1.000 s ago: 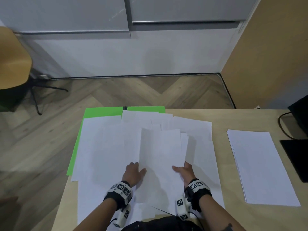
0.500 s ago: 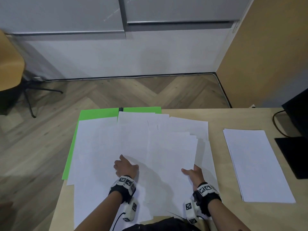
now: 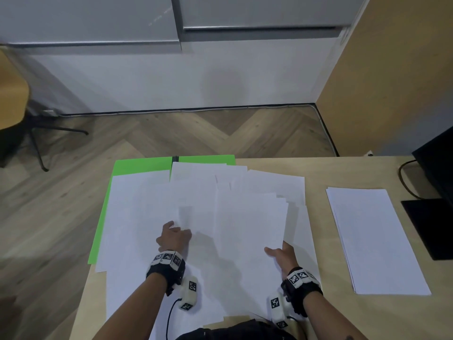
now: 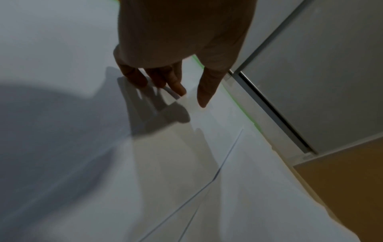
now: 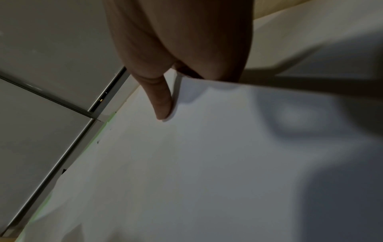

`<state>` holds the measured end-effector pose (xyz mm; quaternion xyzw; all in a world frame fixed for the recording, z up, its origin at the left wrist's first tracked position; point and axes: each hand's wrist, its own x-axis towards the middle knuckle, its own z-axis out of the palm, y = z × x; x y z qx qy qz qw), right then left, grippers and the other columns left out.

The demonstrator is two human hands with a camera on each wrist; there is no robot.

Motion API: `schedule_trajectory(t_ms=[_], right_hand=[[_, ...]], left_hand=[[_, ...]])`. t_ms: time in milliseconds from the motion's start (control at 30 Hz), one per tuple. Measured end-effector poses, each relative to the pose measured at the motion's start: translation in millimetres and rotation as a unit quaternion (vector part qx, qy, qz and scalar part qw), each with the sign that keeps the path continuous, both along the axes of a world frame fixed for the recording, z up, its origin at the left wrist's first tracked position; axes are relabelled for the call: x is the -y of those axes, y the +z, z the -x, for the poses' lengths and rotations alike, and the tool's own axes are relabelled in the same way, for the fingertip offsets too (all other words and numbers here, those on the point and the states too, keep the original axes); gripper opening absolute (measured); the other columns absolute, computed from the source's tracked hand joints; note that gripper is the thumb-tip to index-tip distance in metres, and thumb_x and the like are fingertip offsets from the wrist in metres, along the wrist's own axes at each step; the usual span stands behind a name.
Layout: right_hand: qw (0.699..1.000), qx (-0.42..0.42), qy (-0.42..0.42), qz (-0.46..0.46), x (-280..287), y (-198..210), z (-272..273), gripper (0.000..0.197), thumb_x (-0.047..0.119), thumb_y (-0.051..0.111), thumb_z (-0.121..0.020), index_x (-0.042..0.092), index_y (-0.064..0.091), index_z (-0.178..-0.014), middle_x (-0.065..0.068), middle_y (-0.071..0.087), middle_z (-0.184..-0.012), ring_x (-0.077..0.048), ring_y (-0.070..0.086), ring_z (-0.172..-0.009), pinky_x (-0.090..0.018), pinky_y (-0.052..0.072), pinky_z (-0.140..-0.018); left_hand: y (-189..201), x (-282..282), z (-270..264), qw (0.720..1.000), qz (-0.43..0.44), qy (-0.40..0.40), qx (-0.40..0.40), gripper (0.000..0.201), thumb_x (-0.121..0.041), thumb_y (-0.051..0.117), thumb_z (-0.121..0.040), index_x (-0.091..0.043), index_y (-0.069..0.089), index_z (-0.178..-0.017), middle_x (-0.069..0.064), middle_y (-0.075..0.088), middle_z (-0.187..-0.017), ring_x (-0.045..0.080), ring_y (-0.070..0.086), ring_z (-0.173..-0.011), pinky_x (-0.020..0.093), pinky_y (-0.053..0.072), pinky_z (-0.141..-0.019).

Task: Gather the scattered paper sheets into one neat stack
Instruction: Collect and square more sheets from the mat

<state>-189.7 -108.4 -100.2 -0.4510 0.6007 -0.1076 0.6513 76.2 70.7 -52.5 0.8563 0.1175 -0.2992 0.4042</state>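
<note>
Several white paper sheets (image 3: pixel 147 212) lie scattered and overlapping on the wooden table (image 3: pixel 316 168), partly over a green sheet (image 3: pixel 137 165). My left hand (image 3: pixel 175 229) rests on them with straight fingers; in the left wrist view its fingertips (image 4: pixel 180 89) touch a sheet's corner. My right hand (image 3: pixel 277 251) pinches the near right corner of a fanned bundle of sheets (image 3: pixel 250 217), raised a little off the pile. The right wrist view shows the thumb (image 5: pixel 161 101) on top of the bundle's edge (image 5: pixel 228 131) and the fingers hidden beneath.
A neat stack of white paper (image 3: pixel 372 239) lies on the table to the right. Beyond it stand a black monitor base (image 3: pixel 431 224) and a cable (image 3: pixel 404 177). A chair (image 3: pixel 12 94) stands on the floor at far left.
My right hand has carried the bundle to the right. My left hand let go of it and moved left and farther out onto the scattered sheets.
</note>
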Motion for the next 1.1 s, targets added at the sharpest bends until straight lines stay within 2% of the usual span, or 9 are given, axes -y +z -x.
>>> schedule_trajectory(t_ms=[167, 267, 367, 633, 733, 800, 900, 1000, 1100], right_hand=[[1.0, 0.012, -0.012, -0.006, -0.2, 7.1, -2.6, 0.047, -0.01, 0.066, -0.085, 0.004, 0.054, -0.128, -0.004, 0.058, -0.124, -0.023, 0.051, -0.116, -0.036, 0.035, -0.106], [1.0, 0.014, -0.012, -0.006, -0.5, 5.9, -5.2, 0.051, -0.009, 0.069, -0.083, 0.003, 0.055, -0.132, -0.006, 0.06, -0.13, -0.026, 0.054, -0.122, -0.043, 0.035, -0.113], [1.0, 0.027, 0.001, -0.003, -2.7, 7.5, -9.8, 0.045, -0.008, 0.07, -0.082, 0.006, 0.061, -0.124, -0.007, 0.066, -0.124, -0.029, 0.058, -0.121, -0.049, 0.038, -0.112], [0.998, 0.035, 0.05, -0.021, -8.6, 17.8, -23.0, 0.026, -0.007, 0.068, -0.085, 0.01, 0.069, -0.104, -0.01, 0.072, -0.11, -0.029, 0.067, -0.106, -0.043, 0.049, -0.101], [0.997, 0.007, 0.069, -0.017, -14.0, 17.2, -27.6, 0.036, 0.016, 0.078, -0.078, 0.004, 0.068, -0.111, -0.009, 0.072, -0.11, -0.03, 0.066, -0.108, -0.036, 0.05, -0.095], [0.997, 0.019, 0.078, -0.022, -18.1, 27.6, -31.3, 0.054, 0.025, 0.081, -0.073, 0.0, 0.062, -0.118, -0.002, 0.064, -0.117, -0.027, 0.06, -0.117, -0.036, 0.045, -0.098], [0.996, 0.012, 0.083, -0.022, -21.9, 37.3, -32.9, 0.048, 0.019, 0.069, -0.092, -0.003, 0.049, -0.129, -0.003, 0.044, -0.112, -0.022, 0.048, -0.114, -0.034, 0.038, -0.101], [0.996, -0.005, 0.091, -0.015, -25.3, 40.1, -33.5, 0.031, 0.027, 0.073, -0.088, 0.006, 0.055, -0.101, 0.0, 0.056, -0.105, -0.02, 0.055, -0.11, -0.033, 0.042, -0.097], [0.994, 0.003, 0.105, 0.015, -26.0, 30.7, -34.2, 0.013, 0.02, 0.079, -0.072, 0.011, 0.075, -0.08, -0.001, 0.076, -0.086, -0.026, 0.069, -0.092, -0.036, 0.054, -0.084]], left_hand=[[8.8, -2.6, 6.9, 0.986, 0.012, -0.164, 0.006, 0.007, -0.006, 0.065, -0.075, -0.011, 0.063, -0.078, 0.004, 0.066, -0.076, 0.026, 0.062, -0.077, 0.03, 0.051, -0.064], [12.1, -2.6, 9.3, 0.947, -0.048, -0.318, 0.024, 0.009, -0.007, 0.06, -0.083, -0.009, 0.067, -0.089, 0.008, 0.069, -0.09, 0.028, 0.064, -0.087, 0.03, 0.051, -0.074], [19.9, -0.4, -0.4, 0.924, -0.089, -0.364, 0.072, 0.021, -0.014, 0.054, -0.09, -0.002, 0.069, -0.1, 0.015, 0.071, -0.099, 0.029, 0.063, -0.087, 0.03, 0.048, -0.073], [118.3, 25.0, -43.7, 0.91, -0.015, -0.255, 0.326, 0.035, -0.042, 0.053, -0.081, -0.01, 0.052, -0.066, 0.014, 0.058, -0.065, 0.034, 0.052, -0.068, 0.035, 0.03, -0.06], [156.3, 36.3, -46.6, 0.898, 0.047, -0.217, 0.38, 0.041, -0.043, 0.061, -0.082, -0.009, 0.049, -0.063, 0.008, 0.048, -0.055, 0.031, 0.044, -0.061, 0.037, 0.026, -0.057], [174.2, 42.7, -45.7, 0.898, 0.116, -0.181, 0.385, 0.044, -0.045, 0.07, -0.082, -0.007, 0.054, -0.065, 0.014, 0.052, -0.057, 0.024, 0.043, -0.058, 0.04, 0.032, -0.057], [201.2, 47.8, -37.2, 0.9, 0.256, -0.134, 0.326, 0.035, -0.043, 0.077, -0.078, -0.008, 0.072, -0.08, 0.007, 0.07, -0.072, 0.009, 0.054, -0.064, 0.033, 0.049, -0.062], [216.2, 48.6, -28.1, 0.882, 0.346, -0.124, 0.296, 0.019, -0.027, 0.077, -0.084, -0.009, 0.075, -0.091, -0.001, 0.073, -0.083, 0.003, 0.063, -0.073, 0.022, 0.051, -0.066], [194.9, 44.0, -31.7, 0.897, 0.332, -0.139, 0.257, 0.027, -0.031, 0.072, -0.089, -0.005, 0.073, -0.086, 0.002, 0.072, -0.082, 0.005, 0.062, -0.072, 0.023, 0.051, -0.065]])
